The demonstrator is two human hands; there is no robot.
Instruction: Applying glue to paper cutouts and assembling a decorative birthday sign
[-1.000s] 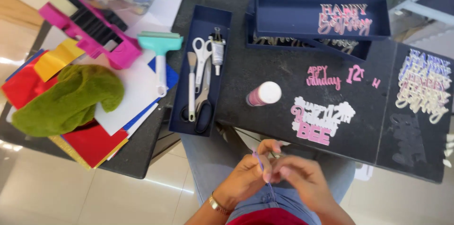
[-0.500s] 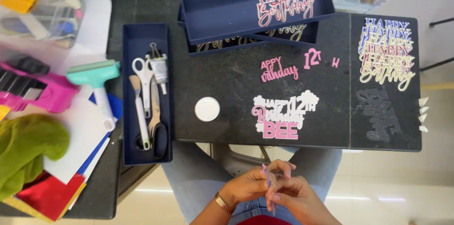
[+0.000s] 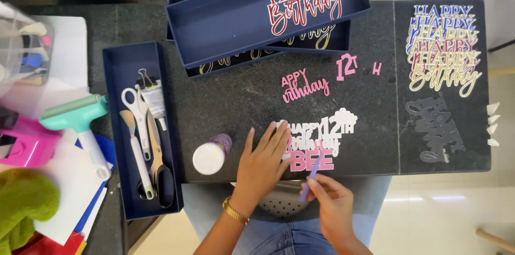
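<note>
Both hands had left the lap and come up to the dark speckled stone table (image 3: 241,99). The left hand (image 3: 264,158) lay flat, fingers apart, pressing the white-and-pink layered paper birthday cutout (image 3: 316,142) at its left edge. The right hand (image 3: 330,201) pinched a thin lilac stick tool (image 3: 310,178), its tip touching the cutout's pink lower letters. Just left stood a white-capped glue bottle (image 3: 211,154), then a navy tray of scissors (image 3: 140,126).

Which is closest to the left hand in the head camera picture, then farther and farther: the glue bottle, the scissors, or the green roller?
1. Glue bottle: just left of the left hand.
2. Scissors: farther left, in the blue tray.
3. Green roller: farthest, beyond the tray's left side.
</note>
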